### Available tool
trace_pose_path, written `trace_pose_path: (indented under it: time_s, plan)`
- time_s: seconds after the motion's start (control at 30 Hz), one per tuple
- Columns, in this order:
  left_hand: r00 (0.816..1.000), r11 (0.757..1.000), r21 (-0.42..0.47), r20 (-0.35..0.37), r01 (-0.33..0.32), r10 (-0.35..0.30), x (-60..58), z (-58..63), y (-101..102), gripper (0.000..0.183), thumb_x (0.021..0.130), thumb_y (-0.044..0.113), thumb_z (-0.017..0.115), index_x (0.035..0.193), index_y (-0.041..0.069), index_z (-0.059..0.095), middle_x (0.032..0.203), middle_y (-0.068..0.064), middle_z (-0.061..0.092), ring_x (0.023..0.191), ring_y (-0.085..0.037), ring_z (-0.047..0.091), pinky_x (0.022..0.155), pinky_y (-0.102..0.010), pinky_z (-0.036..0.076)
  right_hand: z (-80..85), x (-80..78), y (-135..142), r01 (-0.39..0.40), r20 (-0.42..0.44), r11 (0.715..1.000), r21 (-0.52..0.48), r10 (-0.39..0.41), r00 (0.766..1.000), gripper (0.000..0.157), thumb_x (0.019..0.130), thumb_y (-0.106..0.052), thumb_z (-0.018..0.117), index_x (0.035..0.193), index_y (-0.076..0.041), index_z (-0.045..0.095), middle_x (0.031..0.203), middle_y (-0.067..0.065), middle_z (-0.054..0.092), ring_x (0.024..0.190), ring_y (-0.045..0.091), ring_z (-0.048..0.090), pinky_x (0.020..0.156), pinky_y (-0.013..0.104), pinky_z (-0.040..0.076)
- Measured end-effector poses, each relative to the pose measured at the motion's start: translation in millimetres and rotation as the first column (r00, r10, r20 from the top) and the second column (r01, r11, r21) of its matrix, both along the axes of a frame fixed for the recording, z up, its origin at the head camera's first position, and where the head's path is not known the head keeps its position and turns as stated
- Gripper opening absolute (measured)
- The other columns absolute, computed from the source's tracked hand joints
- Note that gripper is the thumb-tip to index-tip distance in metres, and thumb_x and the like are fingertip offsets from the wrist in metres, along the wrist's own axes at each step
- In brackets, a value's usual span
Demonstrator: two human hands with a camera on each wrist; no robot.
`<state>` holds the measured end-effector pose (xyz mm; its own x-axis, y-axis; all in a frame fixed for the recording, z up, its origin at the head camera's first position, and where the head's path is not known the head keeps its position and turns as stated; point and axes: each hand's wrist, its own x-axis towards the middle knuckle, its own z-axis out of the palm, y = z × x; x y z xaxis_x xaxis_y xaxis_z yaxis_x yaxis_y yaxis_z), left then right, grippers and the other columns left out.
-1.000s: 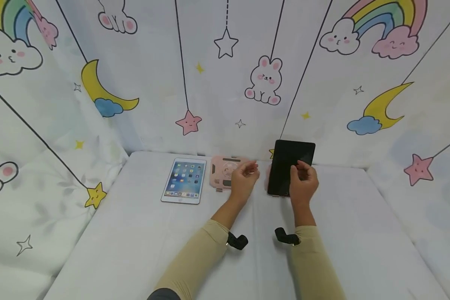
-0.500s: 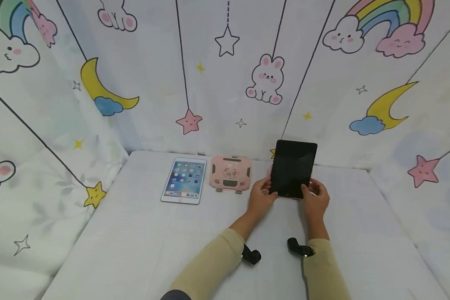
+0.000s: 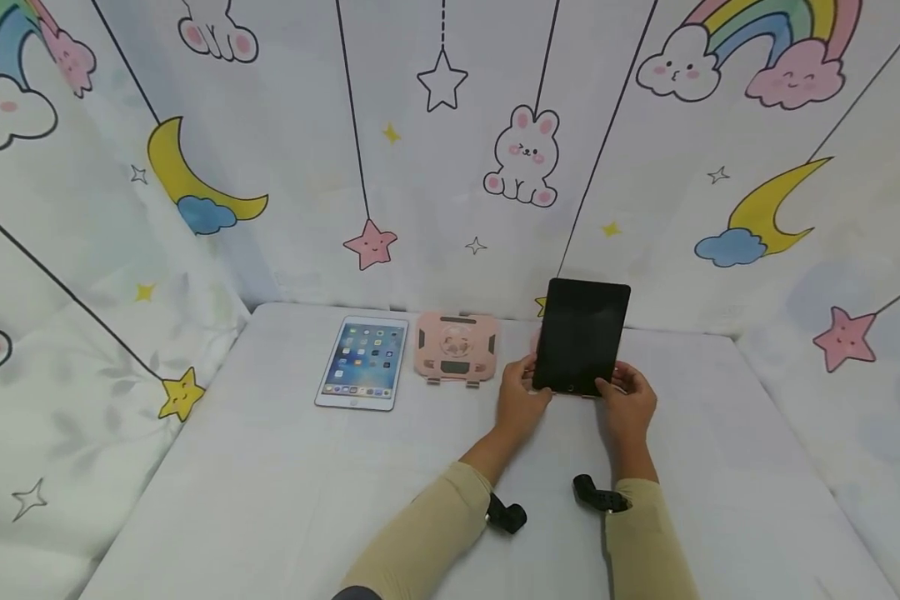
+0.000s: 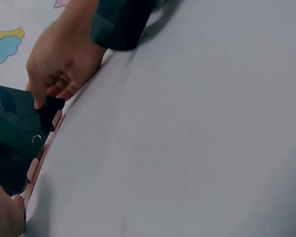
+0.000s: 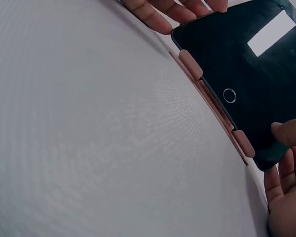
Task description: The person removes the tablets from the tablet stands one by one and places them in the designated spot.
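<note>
A black tablet (image 3: 581,333) leans upright at the back of the table, its dark screen facing me. Two pink clips (image 5: 191,64) of a pink stand catch its lower edge; most of that stand is hidden behind it. My left hand (image 3: 521,404) holds the lower left corner, thumb at the front edge. At the lower right corner my right hand (image 3: 630,404) grips the tablet, its thumb (image 5: 288,132) on the screen side and fingers behind. In the left wrist view the right hand (image 4: 64,59) shows at the far corner.
Left of the hands, a second pink stand (image 3: 480,340) lies folded on the white table (image 3: 270,500). Beside it is a white tablet (image 3: 362,362) with its screen lit. A cartoon-printed cloth (image 3: 450,167) hangs behind the table.
A second ago my right hand was over the black screen and my left over the folded pink stand. Both have since come to the black tablet's lower corners and hold it there.
</note>
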<state>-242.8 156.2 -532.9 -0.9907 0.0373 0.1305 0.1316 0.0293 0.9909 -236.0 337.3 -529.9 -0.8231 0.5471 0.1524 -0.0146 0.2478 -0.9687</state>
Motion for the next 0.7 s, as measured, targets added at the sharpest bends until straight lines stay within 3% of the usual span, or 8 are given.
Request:
trace_pose_path:
  time_s: [0.17,0.43,0.7]
  plan:
    - [0.999,0.999,-0.024,-0.014,-0.032,0.032,0.1,2.9,3,0.062,0.082,-0.007,0.068,0.141,0.008,0.058,0.127,-0.01,0.057,0.115,-0.023,0.054,0.105,-0.042,0.051,1.8,-3.3,2,-0.02,0.029,1.0,0.004,0.02,0.999,0.04,0.089,0.006,0.071,0.129,0.006,0.061,0.11,0.007,0.058,0.095,0.006,0.054,0.075,0.004,0.045]
    - [0.999,0.997,-0.063,-0.035,-0.041,0.039,4.0,5.7,6,0.062,0.088,0.007,0.074,0.147,0.01,0.054,0.135,-0.008,0.055,0.115,-0.021,0.054,0.102,-0.038,0.051,3.5,-2.2,3,-0.051,0.026,0.997,-0.067,0.052,0.998,0.038,0.091,0.008,0.068,0.127,0.003,0.056,0.108,-0.001,0.056,0.1,0.004,0.053,0.081,0.005,0.044]
    - [0.994,0.992,0.062,-0.034,0.106,-0.104,2.5,13.9,3,0.065,0.091,0.005,0.069,0.152,0.013,0.048,0.139,-0.007,0.049,0.12,-0.015,0.05,0.109,-0.041,0.047,10.8,1.9,10,-0.099,-0.082,0.974,-0.201,0.084,0.993,0.036,0.091,0.014,0.064,0.123,0.001,0.055,0.104,-0.005,0.06,0.101,0.006,0.058,0.083,0.006,0.05]
